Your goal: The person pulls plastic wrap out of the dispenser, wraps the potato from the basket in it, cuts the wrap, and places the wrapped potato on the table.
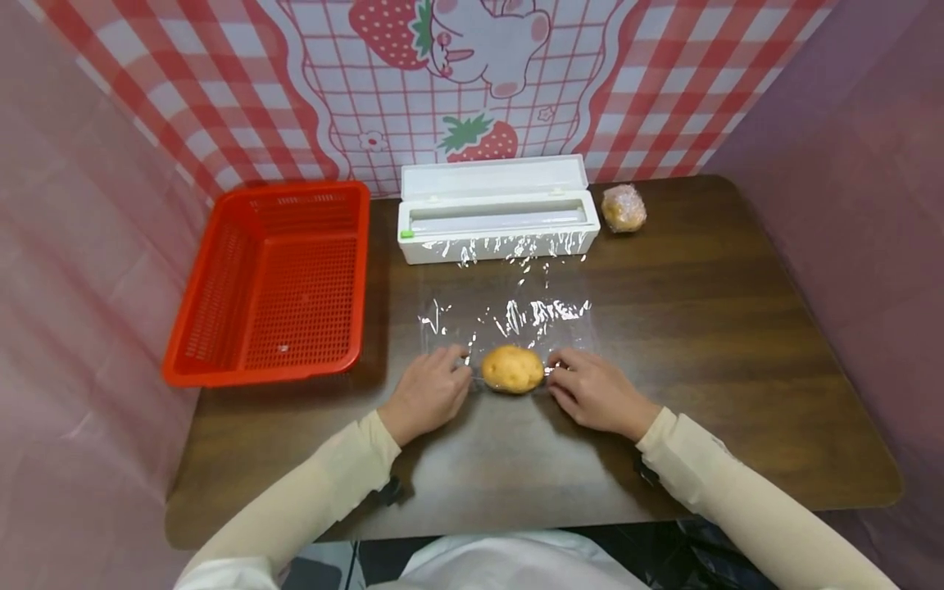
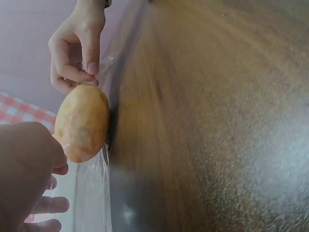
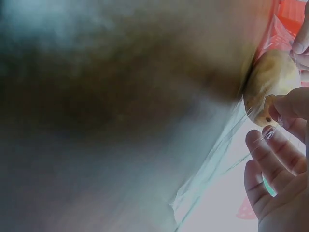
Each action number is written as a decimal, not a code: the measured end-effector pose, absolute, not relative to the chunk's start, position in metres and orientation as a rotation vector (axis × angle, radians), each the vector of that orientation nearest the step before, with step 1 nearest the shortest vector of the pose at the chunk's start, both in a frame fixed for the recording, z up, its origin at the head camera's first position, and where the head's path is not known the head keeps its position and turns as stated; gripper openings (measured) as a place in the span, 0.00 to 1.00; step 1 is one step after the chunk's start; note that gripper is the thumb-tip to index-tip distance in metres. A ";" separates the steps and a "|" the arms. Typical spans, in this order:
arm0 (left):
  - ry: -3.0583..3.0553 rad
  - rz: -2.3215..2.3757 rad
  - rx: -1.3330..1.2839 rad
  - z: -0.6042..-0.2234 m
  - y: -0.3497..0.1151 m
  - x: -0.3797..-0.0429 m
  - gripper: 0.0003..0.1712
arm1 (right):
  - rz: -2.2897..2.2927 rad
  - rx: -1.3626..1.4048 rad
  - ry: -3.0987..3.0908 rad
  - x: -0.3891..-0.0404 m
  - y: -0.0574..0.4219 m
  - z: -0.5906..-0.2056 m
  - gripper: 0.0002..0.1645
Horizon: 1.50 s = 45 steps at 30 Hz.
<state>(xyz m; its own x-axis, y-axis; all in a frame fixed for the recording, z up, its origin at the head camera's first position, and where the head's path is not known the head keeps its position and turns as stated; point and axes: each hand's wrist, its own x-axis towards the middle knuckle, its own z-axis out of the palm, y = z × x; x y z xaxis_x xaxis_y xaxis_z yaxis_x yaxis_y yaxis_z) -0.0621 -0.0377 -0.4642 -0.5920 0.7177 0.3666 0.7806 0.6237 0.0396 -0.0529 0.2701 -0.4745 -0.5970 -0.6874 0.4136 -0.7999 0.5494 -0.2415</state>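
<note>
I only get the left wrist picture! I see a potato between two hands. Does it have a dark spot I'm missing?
Observer: Yes. In the right wrist view, the potato has a dark spot at the end by the right hand.
Operator: Ooh! And what's far over on the left?
Observer: The head view shows a red basket on the left side of the table.
Operator: What about the back, on the right?
Observer: There's a small lump wrapped in clear plastic, just to the right of an open white box.
</note>
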 end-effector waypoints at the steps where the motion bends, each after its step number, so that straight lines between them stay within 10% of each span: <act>1: -2.537 -0.286 -1.200 -0.464 -0.038 -0.062 0.04 | 0.606 1.236 -2.518 -0.054 0.270 -0.474 0.06; 33: -2.732 -0.645 -0.971 -0.475 -0.031 -0.069 0.05 | 0.714 1.039 -2.711 -0.070 0.269 -0.471 0.08; 45: -2.754 -0.648 -0.948 -0.474 -0.030 -0.067 0.06 | 0.743 1.018 -2.996 -0.067 0.261 -0.456 0.43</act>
